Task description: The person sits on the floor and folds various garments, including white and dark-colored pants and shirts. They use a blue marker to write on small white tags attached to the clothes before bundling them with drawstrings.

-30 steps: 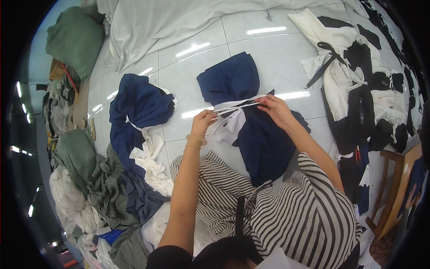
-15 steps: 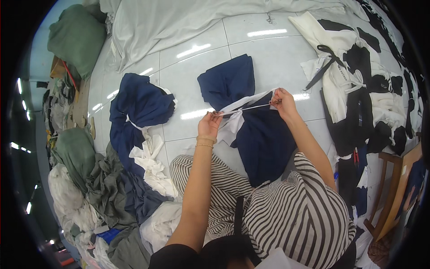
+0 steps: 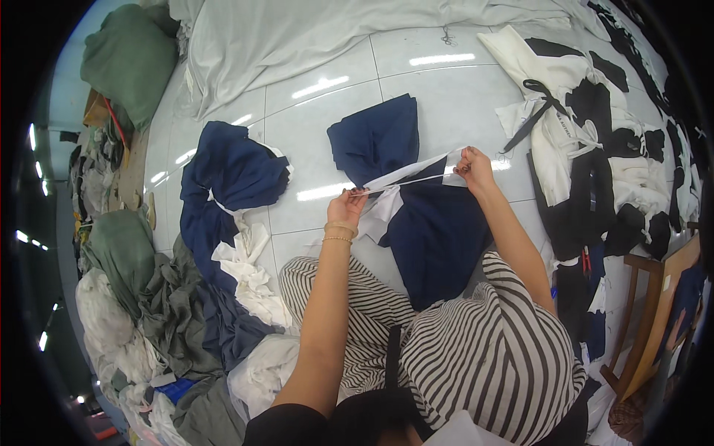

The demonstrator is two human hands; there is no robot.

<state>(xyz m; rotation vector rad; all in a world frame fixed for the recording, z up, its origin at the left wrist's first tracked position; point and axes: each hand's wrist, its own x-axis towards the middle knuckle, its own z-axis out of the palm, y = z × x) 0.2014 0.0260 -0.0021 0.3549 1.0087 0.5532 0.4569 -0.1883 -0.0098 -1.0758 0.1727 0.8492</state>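
Note:
A thin white cord [image 3: 421,180] is stretched nearly straight between my two hands. Its left end is pinched in the fingers of my left hand [image 3: 347,207], and my right hand [image 3: 474,168] grips the other end. Under the cord, on the floor, lies a navy cloth bundle [image 3: 439,238], spread above and below a white band [image 3: 409,169] that runs across its middle. A loose white cloth piece [image 3: 381,214] sticks out beside the band, close to my left hand. What part of the cord lies inside my fingers is hidden.
Another navy bundle [image 3: 234,167] with white cloth rests to the left. Grey and green fabric heaps [image 3: 178,320] fill the lower left. Black and white garments [image 3: 554,141] cover the right, near a wooden chair [image 3: 639,320]. A pale sheet [image 3: 312,37] spreads across the far floor.
My right hand has shifted slightly to the right, with the cord still taut. My left hand stays nearly in place, and the navy bundle lies much as before.

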